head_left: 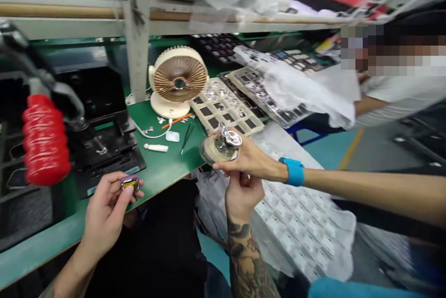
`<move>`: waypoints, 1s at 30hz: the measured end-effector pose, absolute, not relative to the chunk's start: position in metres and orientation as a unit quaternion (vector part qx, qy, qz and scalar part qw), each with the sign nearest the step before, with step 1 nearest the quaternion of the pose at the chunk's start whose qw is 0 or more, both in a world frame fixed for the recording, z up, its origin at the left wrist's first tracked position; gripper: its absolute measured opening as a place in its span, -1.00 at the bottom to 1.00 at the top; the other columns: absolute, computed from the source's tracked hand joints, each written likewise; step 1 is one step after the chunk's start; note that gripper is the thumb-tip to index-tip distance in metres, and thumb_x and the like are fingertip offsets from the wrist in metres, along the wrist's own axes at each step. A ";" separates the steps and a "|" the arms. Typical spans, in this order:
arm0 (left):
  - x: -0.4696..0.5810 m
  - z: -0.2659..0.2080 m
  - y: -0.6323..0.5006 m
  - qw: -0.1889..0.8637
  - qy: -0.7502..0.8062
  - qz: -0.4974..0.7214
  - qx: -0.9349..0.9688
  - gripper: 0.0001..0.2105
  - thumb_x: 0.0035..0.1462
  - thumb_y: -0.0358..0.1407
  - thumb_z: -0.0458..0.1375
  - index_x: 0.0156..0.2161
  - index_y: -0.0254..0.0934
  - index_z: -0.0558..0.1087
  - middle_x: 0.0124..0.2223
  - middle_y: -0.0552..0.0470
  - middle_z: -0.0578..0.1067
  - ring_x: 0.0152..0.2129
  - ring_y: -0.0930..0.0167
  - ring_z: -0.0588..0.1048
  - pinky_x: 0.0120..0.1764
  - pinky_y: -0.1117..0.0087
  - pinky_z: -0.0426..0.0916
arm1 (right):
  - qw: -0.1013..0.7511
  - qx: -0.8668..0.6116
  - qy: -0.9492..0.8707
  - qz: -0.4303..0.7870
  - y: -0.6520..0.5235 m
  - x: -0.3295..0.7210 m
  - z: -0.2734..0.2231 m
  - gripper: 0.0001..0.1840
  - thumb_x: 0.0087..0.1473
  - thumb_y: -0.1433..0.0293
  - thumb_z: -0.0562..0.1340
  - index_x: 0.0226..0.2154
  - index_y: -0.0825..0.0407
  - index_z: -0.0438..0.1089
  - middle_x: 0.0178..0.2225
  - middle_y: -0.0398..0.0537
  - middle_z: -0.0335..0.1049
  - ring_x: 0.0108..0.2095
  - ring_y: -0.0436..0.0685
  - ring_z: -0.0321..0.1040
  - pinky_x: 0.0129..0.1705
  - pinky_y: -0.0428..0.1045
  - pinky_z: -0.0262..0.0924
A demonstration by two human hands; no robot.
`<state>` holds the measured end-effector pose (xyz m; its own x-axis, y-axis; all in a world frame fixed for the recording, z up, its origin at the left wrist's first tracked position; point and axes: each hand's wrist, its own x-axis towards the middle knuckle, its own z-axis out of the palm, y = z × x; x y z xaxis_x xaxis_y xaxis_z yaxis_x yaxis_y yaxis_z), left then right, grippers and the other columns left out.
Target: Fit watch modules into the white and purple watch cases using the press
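Note:
My left hand (110, 202) is closed around a small watch-like case (130, 182) with a purplish rim and a yellow part inside, pinched between thumb and fingers above the bench edge. A co-worker's hand (252, 156), with a blue wristband, reaches in from the right and holds a glass dispenser bottle (216, 150) with a metal top, its lid flipped up. Just under that hand is my right hand (244, 195), on a tattooed forearm, its fingers curled. What those fingers hold, if anything, is hidden by the co-worker's hand.
A cream fan (180, 79) stands behind black tweezers (187, 139) and a white tube (156, 148) on the green bench. Left is a black press fixture with a red handle (46, 140). Compartment trays (226, 112) line the back; a plastic-covered tray (306, 228) lies right.

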<state>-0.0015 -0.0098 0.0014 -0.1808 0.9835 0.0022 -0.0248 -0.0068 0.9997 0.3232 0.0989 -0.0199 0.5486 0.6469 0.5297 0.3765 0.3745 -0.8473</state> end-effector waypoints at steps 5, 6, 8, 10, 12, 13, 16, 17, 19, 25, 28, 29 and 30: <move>-0.001 0.004 -0.009 0.469 0.526 0.568 0.424 -0.76 0.57 -0.16 0.27 0.16 -0.22 0.44 0.00 -0.11 0.75 -0.25 0.38 0.73 -0.20 0.40 0.59 | 0.630 -0.580 -0.479 0.193 0.016 0.259 -0.057 -0.73 0.24 0.15 0.51 0.00 -0.33 0.71 -0.06 0.22 0.63 -0.44 0.32 0.63 -0.50 0.29 0.59; 0.000 0.005 -0.009 0.478 0.521 0.569 0.420 -0.75 0.57 -0.16 0.26 0.18 -0.21 0.43 0.01 -0.11 0.75 -0.24 0.38 0.73 -0.19 0.40 0.59 | 0.616 -0.571 -0.496 0.219 0.007 0.249 -0.056 -0.70 0.24 0.18 0.51 0.03 -0.36 0.72 0.06 0.25 0.59 -0.39 0.33 0.66 -0.47 0.31 0.63; 0.000 0.005 -0.007 0.490 0.511 0.570 0.417 -0.71 0.58 -0.15 0.26 0.25 -0.20 0.43 0.04 -0.11 0.75 -0.22 0.38 0.74 -0.18 0.40 0.58 | 0.606 -0.543 -0.523 0.254 -0.004 0.231 -0.050 -0.67 0.27 0.26 0.49 0.07 -0.38 0.72 0.16 0.24 0.53 -0.37 0.31 0.66 -0.44 0.30 0.68; -0.001 0.005 -0.006 0.494 0.507 0.568 0.420 -0.68 0.58 -0.15 0.26 0.29 -0.19 0.44 0.07 -0.12 0.75 -0.21 0.39 0.74 -0.17 0.41 0.57 | 0.608 -0.522 -0.529 0.280 -0.010 0.216 -0.046 -0.63 0.31 0.34 0.46 0.11 -0.34 0.70 0.17 0.19 0.53 -0.32 0.29 0.68 -0.39 0.28 0.74; -0.003 0.004 -0.005 0.493 0.508 0.562 0.429 -0.68 0.59 -0.16 0.25 0.31 -0.19 0.47 0.08 -0.12 0.74 -0.22 0.41 0.73 -0.17 0.43 0.56 | 0.603 -0.500 -0.534 0.318 -0.013 0.205 -0.042 -0.60 0.34 0.41 0.42 0.16 -0.26 0.67 0.20 0.14 0.53 -0.22 0.30 0.71 -0.31 0.26 0.78; -0.003 0.003 -0.005 0.492 0.506 0.560 0.433 -0.69 0.59 -0.17 0.25 0.30 -0.19 0.48 0.08 -0.11 0.74 -0.22 0.42 0.73 -0.17 0.44 0.56 | 0.597 -0.486 -0.542 0.337 -0.013 0.200 -0.041 -0.59 0.35 0.43 0.40 0.18 -0.23 0.65 0.22 0.13 0.54 -0.17 0.31 0.72 -0.26 0.25 0.79; -0.004 0.002 -0.005 0.498 0.496 0.566 0.431 -0.74 0.58 -0.19 0.26 0.24 -0.18 0.49 0.11 -0.12 0.73 -0.20 0.41 0.73 -0.12 0.42 0.59 | 0.578 -0.443 -0.585 0.356 -0.009 0.191 -0.037 -0.56 0.35 0.50 0.39 0.20 -0.17 0.62 0.24 0.13 0.56 0.02 0.36 0.70 -0.09 0.25 0.79; -0.004 0.002 -0.005 0.501 0.491 0.571 0.426 -0.77 0.57 -0.20 0.27 0.21 -0.18 0.48 0.14 -0.12 0.71 -0.18 0.39 0.74 -0.10 0.40 0.61 | 0.575 -0.429 -0.602 0.351 -0.005 0.188 -0.035 -0.55 0.34 0.52 0.40 0.20 -0.16 0.62 0.23 0.13 0.58 0.09 0.37 0.68 -0.01 0.28 0.77; -0.004 0.003 -0.005 0.505 0.483 0.577 0.423 -0.81 0.57 -0.21 0.27 0.15 -0.17 0.46 0.22 -0.14 0.67 -0.07 0.35 0.73 -0.03 0.36 0.64 | 0.576 -0.395 -0.631 0.338 0.004 0.181 -0.030 -0.54 0.31 0.55 0.42 0.19 -0.13 0.61 0.21 0.13 0.61 0.19 0.38 0.62 0.14 0.33 0.69; -0.007 -0.001 -0.005 0.464 0.510 0.539 0.485 -0.56 0.54 -0.30 0.28 0.42 -0.04 0.45 0.22 -0.04 0.68 0.06 0.38 0.71 0.13 0.43 0.58 | 0.552 -0.321 -0.686 0.348 0.028 0.162 -0.014 -0.57 0.33 0.55 0.44 0.18 -0.10 0.59 0.17 0.12 0.64 0.15 0.33 0.59 0.18 0.32 0.54; -0.007 -0.003 -0.006 0.438 0.524 0.537 0.494 -0.64 0.50 -0.32 0.32 0.32 -0.07 0.57 0.22 -0.04 0.69 0.05 0.35 0.72 0.13 0.42 0.58 | 0.537 -0.320 -0.711 0.323 0.028 0.159 -0.012 -0.56 0.34 0.58 0.41 0.19 -0.06 0.59 0.20 0.13 0.63 0.14 0.30 0.57 0.17 0.27 0.51; -0.006 -0.003 -0.005 0.439 0.525 0.542 0.487 -0.65 0.49 -0.31 0.33 0.30 -0.10 0.58 0.21 -0.05 0.70 0.01 0.34 0.73 0.10 0.41 0.60 | 0.538 -0.321 -0.713 0.314 0.028 0.159 -0.013 -0.56 0.34 0.59 0.40 0.20 -0.06 0.59 0.20 0.13 0.62 0.14 0.29 0.56 0.17 0.26 0.51; -0.005 -0.003 -0.005 0.445 0.524 0.548 0.477 -0.66 0.48 -0.31 0.34 0.30 -0.12 0.57 0.19 -0.07 0.71 -0.03 0.34 0.74 0.05 0.42 0.61 | 0.542 -0.324 -0.711 0.310 0.028 0.159 -0.013 -0.56 0.34 0.60 0.40 0.20 -0.05 0.58 0.19 0.12 0.62 0.14 0.29 0.56 0.17 0.25 0.50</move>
